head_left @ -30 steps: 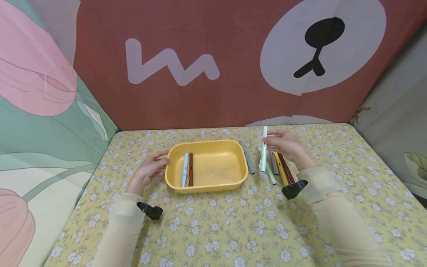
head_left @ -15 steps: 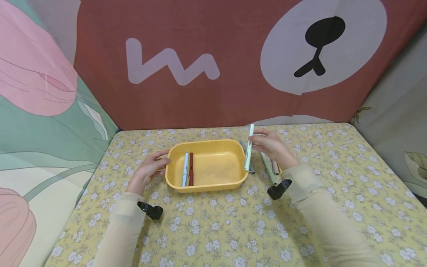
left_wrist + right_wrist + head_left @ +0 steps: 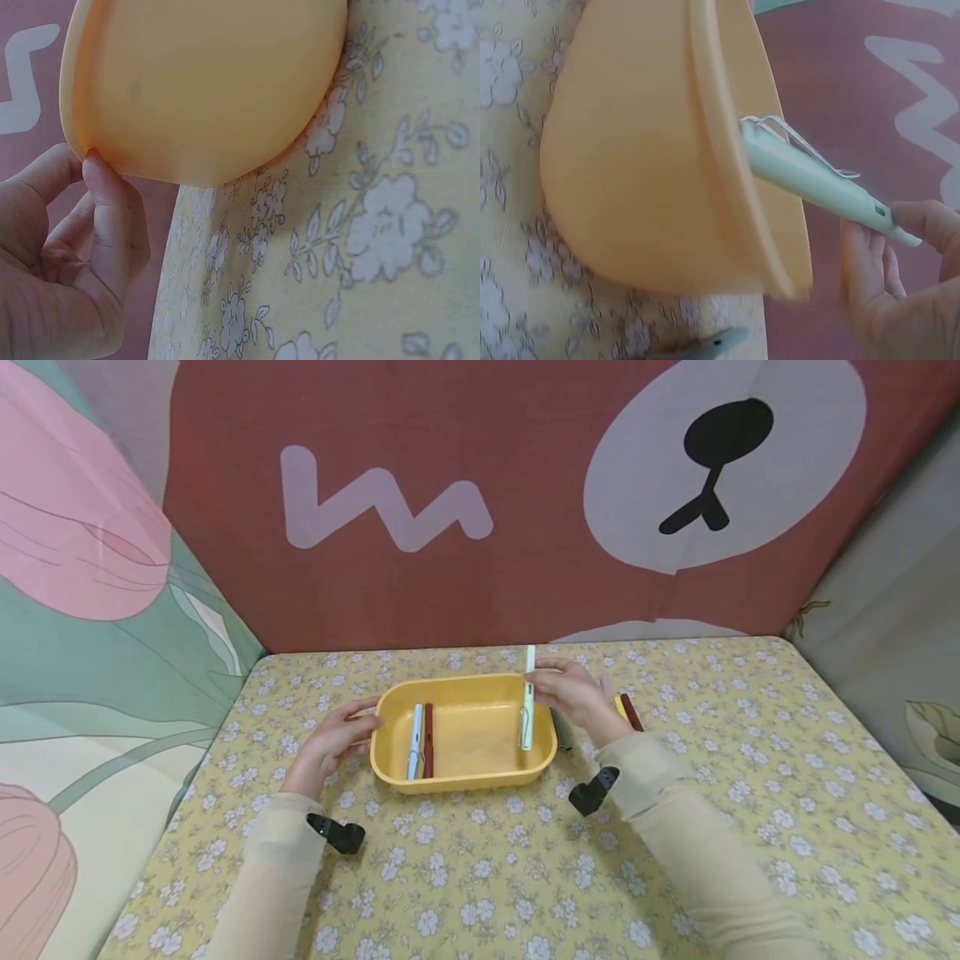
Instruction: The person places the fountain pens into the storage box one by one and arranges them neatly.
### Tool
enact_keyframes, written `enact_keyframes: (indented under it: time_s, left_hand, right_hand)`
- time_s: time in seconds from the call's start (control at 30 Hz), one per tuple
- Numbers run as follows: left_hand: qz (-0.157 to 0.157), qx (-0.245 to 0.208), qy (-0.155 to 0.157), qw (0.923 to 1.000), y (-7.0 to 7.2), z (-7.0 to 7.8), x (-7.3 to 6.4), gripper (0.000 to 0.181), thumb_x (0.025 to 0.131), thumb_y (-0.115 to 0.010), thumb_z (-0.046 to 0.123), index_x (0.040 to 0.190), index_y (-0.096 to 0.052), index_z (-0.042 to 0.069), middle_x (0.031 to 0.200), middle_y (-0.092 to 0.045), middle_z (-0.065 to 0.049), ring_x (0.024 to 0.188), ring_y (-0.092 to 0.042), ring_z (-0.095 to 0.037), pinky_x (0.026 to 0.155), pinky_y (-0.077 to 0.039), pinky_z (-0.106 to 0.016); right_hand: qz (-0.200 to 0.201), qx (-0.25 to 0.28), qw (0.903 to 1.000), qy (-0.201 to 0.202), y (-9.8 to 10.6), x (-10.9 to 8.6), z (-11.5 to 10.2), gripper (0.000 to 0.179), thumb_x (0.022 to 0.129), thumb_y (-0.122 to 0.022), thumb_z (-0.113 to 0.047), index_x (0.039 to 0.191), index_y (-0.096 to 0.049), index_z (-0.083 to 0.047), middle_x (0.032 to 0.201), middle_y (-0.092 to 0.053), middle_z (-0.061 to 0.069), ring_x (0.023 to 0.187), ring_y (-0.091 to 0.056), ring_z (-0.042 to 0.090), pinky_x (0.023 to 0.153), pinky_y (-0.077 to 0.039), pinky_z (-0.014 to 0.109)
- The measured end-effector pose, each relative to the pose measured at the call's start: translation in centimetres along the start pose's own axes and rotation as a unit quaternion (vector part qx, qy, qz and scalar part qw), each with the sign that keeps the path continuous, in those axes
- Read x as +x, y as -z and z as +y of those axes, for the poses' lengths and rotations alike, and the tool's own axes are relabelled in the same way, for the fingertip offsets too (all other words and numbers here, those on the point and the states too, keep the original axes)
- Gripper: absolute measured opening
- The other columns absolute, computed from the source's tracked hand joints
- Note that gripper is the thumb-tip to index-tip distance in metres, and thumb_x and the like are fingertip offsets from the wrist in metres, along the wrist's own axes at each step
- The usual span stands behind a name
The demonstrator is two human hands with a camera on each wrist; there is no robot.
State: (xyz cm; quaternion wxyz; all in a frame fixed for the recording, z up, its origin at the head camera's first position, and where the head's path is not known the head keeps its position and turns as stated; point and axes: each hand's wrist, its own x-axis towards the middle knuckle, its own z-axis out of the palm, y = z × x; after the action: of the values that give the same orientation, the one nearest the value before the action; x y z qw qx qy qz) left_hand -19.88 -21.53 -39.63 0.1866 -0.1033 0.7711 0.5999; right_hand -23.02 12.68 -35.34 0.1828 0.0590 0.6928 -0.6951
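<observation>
Right now I am guiding the mint-green pen (image 3: 528, 702) above the right end of the yellow tray (image 3: 480, 739), where it is standing nearly upright with its clip end lowermost. My right hand (image 3: 570, 689) is pinching it above its middle between thumb and fingers, so most of the barrel is hanging below the grip and a short tip is poking out above. In the right wrist view the lower end is dipping behind the tray's rim; I cannot tell whether it is touching the floor. My left hand (image 3: 335, 739) is gripping the tray's left end by the rim. Inside, a light blue pen (image 3: 415, 742) and a dark red pen (image 3: 428, 741) are lying side by side. A grey pen (image 3: 563, 735) is lying just outside, on the flowered tablecloth (image 3: 510, 877).
</observation>
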Motion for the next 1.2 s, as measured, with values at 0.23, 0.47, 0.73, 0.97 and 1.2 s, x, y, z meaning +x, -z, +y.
enact_keyframes:
  time_s: [0.23, 0.47, 0.73, 0.97, 1.2]
  left_hand:
    - [-0.002, 0.002, -0.001, 1.0, 0.0, -0.1, 0.0, 0.06, 0.095, -0.058, 0.023, 0.149, -0.035, 0.018, 0.13, -0.056, -0.011, 0.084, -0.065, -0.002, 0.07, -0.056, -0.019]
    - [-0.003, 0.005, -0.001, 1.0, 0.0, 0.0, 0.0, 0.06, 0.095, -0.058, 0.022, 0.15, -0.034, 0.018, 0.126, -0.057, -0.01, 0.085, -0.065, -0.001, 0.071, -0.056, -0.019]
    - [-0.005, 0.001, 0.002, 1.0, 0.0, 0.1, -0.1, 0.06, 0.094, -0.059, 0.022, 0.149, -0.035, 0.018, 0.121, -0.06, -0.006, 0.083, -0.066, -0.001, 0.069, -0.056, -0.019]
    - [-0.004, 0.001, 0.0, 1.0, 0.0, 0.1, -0.1, 0.06, 0.094, -0.059, 0.022, 0.149, -0.035, 0.017, 0.118, -0.061, -0.004, 0.083, -0.066, -0.002, 0.067, -0.056, -0.018]
    - [-0.002, 0.002, -0.003, 1.0, 0.0, 0.1, -0.1, 0.059, 0.095, -0.057, 0.02, 0.149, -0.035, 0.017, 0.128, -0.058, -0.012, 0.084, -0.066, -0.003, 0.067, -0.056, -0.018]
  right_hand:
    - [-0.001, 0.001, 0.9999, -0.012, -1.8, 0.2, 0.4, 0.053, 0.094, -0.054, -0.006, 0.144, -0.035, -0.001, 0.119, -0.055, 0.011, 0.091, -0.063, 0.01, 0.078, -0.054, 0.016]
    - [0.031, -0.012, 0.9993, -0.018, -3.8, 0.7, 1.0, 0.045, 0.092, -0.059, -0.007, 0.135, -0.047, -0.001, 0.106, -0.061, 0.007, 0.088, -0.063, 0.01, 0.088, -0.055, 0.025]
    - [0.04, -0.008, 0.9991, -0.007, -5.6, 1.2, 1.7, 0.041, 0.09, -0.058, -0.002, 0.13, -0.051, 0.004, 0.11, -0.063, 0.012, 0.077, -0.061, 0.007, 0.092, -0.054, 0.03]
    - [0.027, -0.007, 0.9996, -0.011, -6.8, 1.2, 2.3, 0.043, 0.092, -0.055, -0.003, 0.134, -0.049, 0.004, 0.127, -0.058, 0.022, 0.082, -0.061, 0.009, 0.098, -0.051, 0.036]
    - [0.008, 0.002, 0.9999, -0.011, -7.8, 1.3, 2.9, 0.045, 0.092, -0.053, -0.005, 0.136, -0.047, 0.005, 0.129, -0.057, 0.023, 0.099, -0.062, 0.02, 0.101, -0.049, 0.037]
